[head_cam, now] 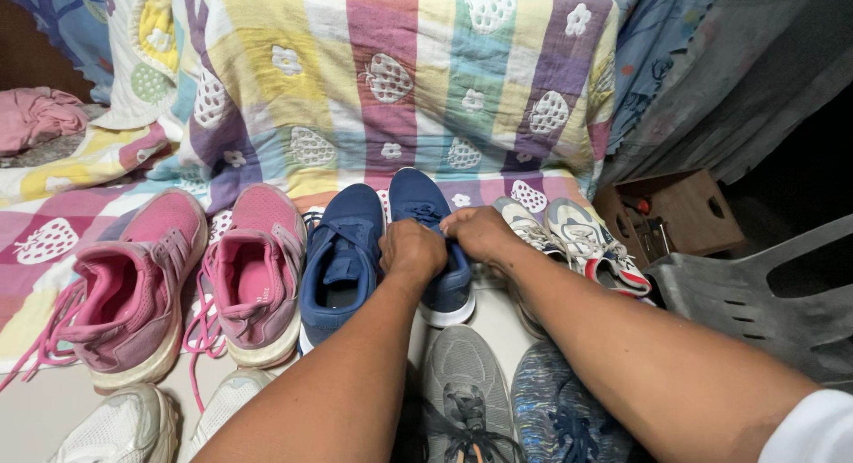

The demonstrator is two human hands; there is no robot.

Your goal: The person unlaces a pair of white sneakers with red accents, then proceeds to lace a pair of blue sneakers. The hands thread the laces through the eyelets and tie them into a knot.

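Two navy blue sneakers stand side by side against a colourful checked blanket (391, 81). My left hand (412, 250) and my right hand (480, 232) are both closed over the opening of the right-hand blue sneaker (426, 205), fingers curled at its laces or tongue. The left blue sneaker (342, 254) rests untouched just left of my left hand. My forearms hide most of the sneaker's inside and part of the shoes below.
A pair of pink sneakers (191, 276) sits at the left. White-and-red sneakers (577, 236) lie right of my hands. Grey and speckled blue shoes (466, 383) and white shoes (124, 427) line the near floor. A brown box (684, 210) and grey plastic chair (755, 294) stand at right.
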